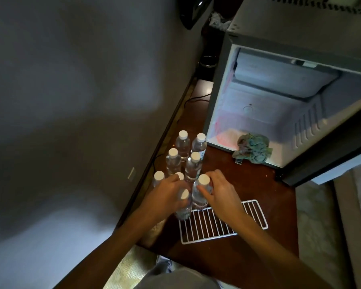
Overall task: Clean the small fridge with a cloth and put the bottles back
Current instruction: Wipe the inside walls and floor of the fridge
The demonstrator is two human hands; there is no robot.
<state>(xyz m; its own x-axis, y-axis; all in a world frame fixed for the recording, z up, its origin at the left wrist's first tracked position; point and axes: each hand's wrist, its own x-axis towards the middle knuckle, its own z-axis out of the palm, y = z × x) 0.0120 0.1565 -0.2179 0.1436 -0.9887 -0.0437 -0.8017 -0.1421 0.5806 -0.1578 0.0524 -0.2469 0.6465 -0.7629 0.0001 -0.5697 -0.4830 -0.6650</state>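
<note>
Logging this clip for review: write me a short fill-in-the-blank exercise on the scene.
The fridge stands ____, with only a cloth at its front edge.
The left hand and right hand each grip a ____.
The bottle caps are all ____.
Missing words: open; bottle; white.

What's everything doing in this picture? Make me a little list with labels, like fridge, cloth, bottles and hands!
fridge: small fridge, door open, no bottles inside
cloth: crumpled green cloth on the front edge of the fridge floor
bottles: eight white-capped water bottles standing on the wooden top, left of the fridge
shelf: white wire shelf lying flat on the wooden top
left hand: left hand grips the front bottle
right hand: right hand grips the second bottle beside it
</note>
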